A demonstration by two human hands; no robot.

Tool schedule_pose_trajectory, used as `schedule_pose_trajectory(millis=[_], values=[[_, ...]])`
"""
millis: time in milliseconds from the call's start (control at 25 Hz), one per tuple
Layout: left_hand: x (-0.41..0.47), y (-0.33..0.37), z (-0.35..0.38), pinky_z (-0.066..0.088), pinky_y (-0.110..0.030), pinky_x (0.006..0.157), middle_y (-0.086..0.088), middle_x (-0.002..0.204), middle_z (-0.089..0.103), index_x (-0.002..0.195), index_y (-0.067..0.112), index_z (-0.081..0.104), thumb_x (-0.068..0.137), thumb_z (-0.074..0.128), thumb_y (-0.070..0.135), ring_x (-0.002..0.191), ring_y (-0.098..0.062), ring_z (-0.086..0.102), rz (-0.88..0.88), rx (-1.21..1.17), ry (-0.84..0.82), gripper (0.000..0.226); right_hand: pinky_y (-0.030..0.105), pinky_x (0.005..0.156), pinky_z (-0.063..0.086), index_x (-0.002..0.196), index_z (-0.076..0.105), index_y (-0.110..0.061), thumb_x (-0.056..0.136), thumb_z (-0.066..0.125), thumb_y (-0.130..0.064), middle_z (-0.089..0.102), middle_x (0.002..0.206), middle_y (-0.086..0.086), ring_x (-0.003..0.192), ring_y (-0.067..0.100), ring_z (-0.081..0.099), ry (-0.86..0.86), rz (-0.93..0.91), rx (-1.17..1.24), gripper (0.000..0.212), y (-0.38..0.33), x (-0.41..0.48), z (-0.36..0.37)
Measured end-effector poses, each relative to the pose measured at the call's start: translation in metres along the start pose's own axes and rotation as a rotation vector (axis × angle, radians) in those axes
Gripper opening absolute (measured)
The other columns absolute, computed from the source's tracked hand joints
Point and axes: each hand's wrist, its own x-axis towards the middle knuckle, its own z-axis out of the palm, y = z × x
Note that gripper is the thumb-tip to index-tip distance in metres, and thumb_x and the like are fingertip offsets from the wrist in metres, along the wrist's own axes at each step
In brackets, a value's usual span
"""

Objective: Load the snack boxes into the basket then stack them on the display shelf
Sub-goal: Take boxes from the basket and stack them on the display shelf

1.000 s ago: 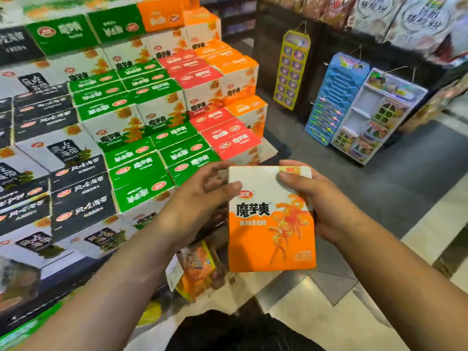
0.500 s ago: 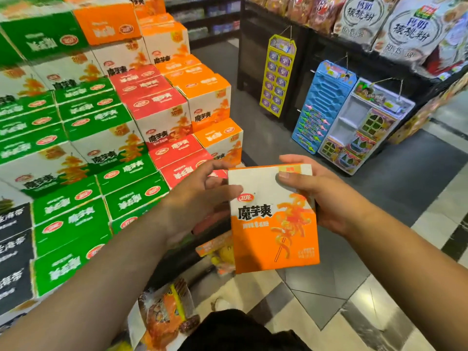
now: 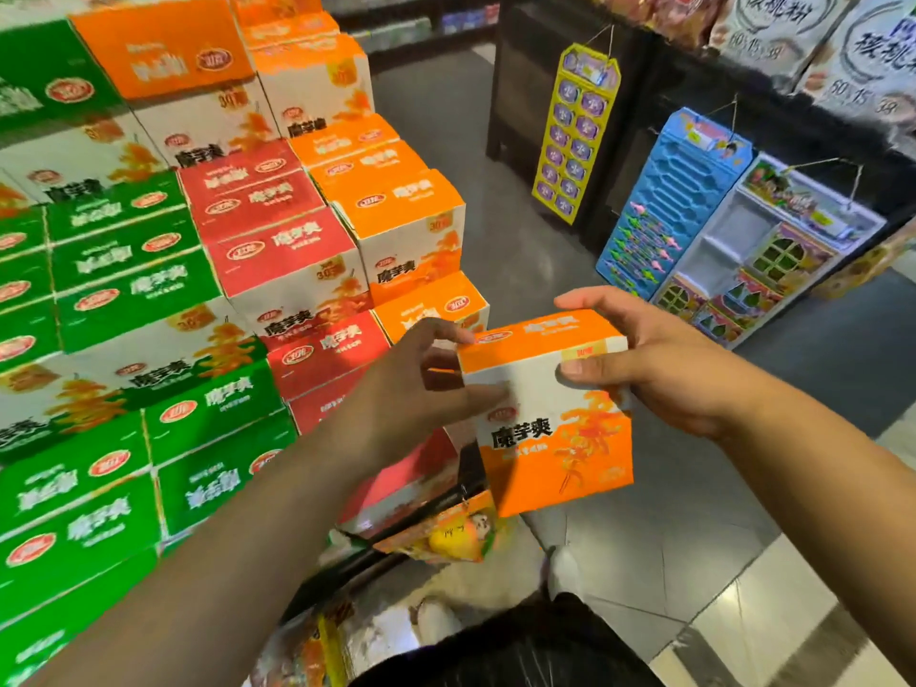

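An orange and white snack box (image 3: 550, 428) is held upright in mid-air in front of me. My left hand (image 3: 421, 389) grips its upper left edge, thumb on the front face. My right hand (image 3: 654, 364) grips its upper right corner, fingers over the top and thumb on the front. To the left rises the display shelf stack (image 3: 277, 250) of green, red and orange snack boxes in stepped rows. The orange column (image 3: 396, 210) at the stack's right end stands just behind the held box. No basket is clearly visible.
Hanging toy cards, one yellow (image 3: 575, 131), one blue (image 3: 669, 200) and one white (image 3: 763, 260), line a dark shelf on the right. Grey floor (image 3: 520, 250) lies between the two displays. Snack bags (image 3: 446, 533) lie low under the stack near my feet.
The view has swung right along the stack, from the black and green boxes to the red and orange ones. The held box has tipped so its orange top shows, and it sits nearer the orange column.
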Motion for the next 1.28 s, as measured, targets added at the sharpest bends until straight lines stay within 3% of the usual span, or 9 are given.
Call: schedule_pose_trajectory(millis=[80, 200, 400, 480, 720, 880, 960, 1120, 1280], values=[[0.009, -0.002, -0.003, 0.055, -0.021, 0.067, 0.004, 0.111, 0.068, 0.108, 0.031, 0.054, 0.075, 0.083, 0.025, 0.091, -0.007, 0.070, -0.013, 0.028, 0.035, 0.045, 0.023, 0.063, 0.051, 0.124, 0.053, -0.019, 0.059, 0.085, 0.000, 0.065, 0.097, 0.000, 0.082, 0.009, 0.065, -0.046, 0.007, -0.009, 0.075, 0.007, 0.022, -0.007], [0.012, -0.006, -0.005, 0.057, -0.026, 0.068, 0.003, 0.112, 0.066, 0.109, 0.036, 0.053, 0.072, 0.086, 0.025, 0.093, -0.010, 0.070, -0.055, 0.059, 0.104, 0.050, 0.024, 0.070, 0.054, 0.120, 0.056, -0.024, 0.059, 0.088, -0.007, 0.068, 0.103, -0.002, 0.092, 0.009, 0.065, -0.148, -0.006, -0.065, 0.071, 0.017, 0.051, -0.012], [0.016, -0.016, 0.002, 0.056, -0.027, 0.062, 0.010, 0.106, 0.067, 0.103, 0.047, 0.049, 0.070, 0.088, 0.026, 0.085, -0.008, 0.069, -0.099, 0.217, 0.244, 0.055, 0.006, 0.075, 0.045, 0.117, 0.050, -0.036, 0.065, 0.089, -0.014, 0.059, 0.110, -0.017, 0.106, 0.008, 0.057, -0.213, -0.168, -0.516, 0.069, 0.021, 0.088, -0.017], [0.020, -0.021, 0.005, 0.060, -0.036, 0.071, 0.009, 0.106, 0.066, 0.101, 0.051, 0.048, 0.066, 0.087, 0.033, 0.088, -0.012, 0.069, -0.117, 0.287, 0.325, 0.055, 0.007, 0.075, 0.042, 0.116, 0.046, -0.040, 0.063, 0.088, -0.028, 0.048, 0.116, -0.014, 0.108, 0.010, 0.052, -0.229, -0.227, -0.598, 0.069, 0.025, 0.100, -0.016], [0.030, -0.031, 0.019, 0.042, -0.041, 0.098, 0.006, 0.120, 0.052, 0.118, 0.039, 0.051, 0.070, 0.084, 0.035, 0.117, -0.021, 0.052, -0.166, 0.692, 0.518, 0.059, 0.027, 0.097, 0.045, 0.117, 0.038, -0.045, 0.077, 0.081, -0.026, 0.031, 0.135, -0.011, 0.121, 0.009, 0.035, -0.326, -0.357, -0.693, 0.062, 0.049, 0.125, -0.017], [0.031, -0.039, 0.030, 0.034, -0.041, 0.101, 0.005, 0.129, 0.053, 0.128, 0.036, 0.053, 0.074, 0.078, 0.040, 0.122, -0.024, 0.049, -0.238, 0.929, 0.618, 0.060, 0.017, 0.095, 0.047, 0.118, 0.039, -0.045, 0.078, 0.081, -0.019, 0.030, 0.143, -0.003, 0.135, 0.016, 0.030, -0.306, -0.471, -0.698, 0.064, 0.072, 0.134, -0.015], [0.030, -0.041, 0.034, 0.032, -0.040, 0.098, 0.006, 0.129, 0.054, 0.128, 0.037, 0.055, 0.073, 0.078, 0.038, 0.120, -0.023, 0.050, -0.246, 0.999, 0.661, 0.060, 0.033, 0.097, 0.053, 0.119, 0.043, -0.042, 0.077, 0.081, -0.013, 0.027, 0.141, -0.008, 0.137, 0.020, 0.029, -0.301, -0.508, -0.652, 0.063, 0.079, 0.134, -0.014], [0.032, -0.046, 0.045, 0.039, -0.042, 0.088, 0.001, 0.120, 0.060, 0.121, 0.028, 0.064, 0.069, 0.083, 0.029, 0.107, -0.030, 0.055, -0.250, 1.063, 0.752, 0.055, 0.055, 0.102, 0.046, 0.119, 0.057, -0.023, 0.072, 0.085, -0.016, 0.031, 0.132, -0.009, 0.132, 0.025, 0.033, -0.203, -0.684, -0.694, 0.054, 0.094, 0.138, -0.011], [0.035, -0.050, 0.054, 0.048, -0.045, 0.080, -0.004, 0.113, 0.061, 0.107, 0.024, 0.068, 0.062, 0.086, 0.024, 0.097, -0.035, 0.058, -0.232, 1.074, 0.798, 0.049, 0.067, 0.098, 0.042, 0.120, 0.046, -0.029, 0.072, 0.084, -0.021, 0.035, 0.131, -0.004, 0.126, 0.023, 0.030, -0.191, -0.795, -0.763, 0.062, 0.106, 0.144, -0.012]])
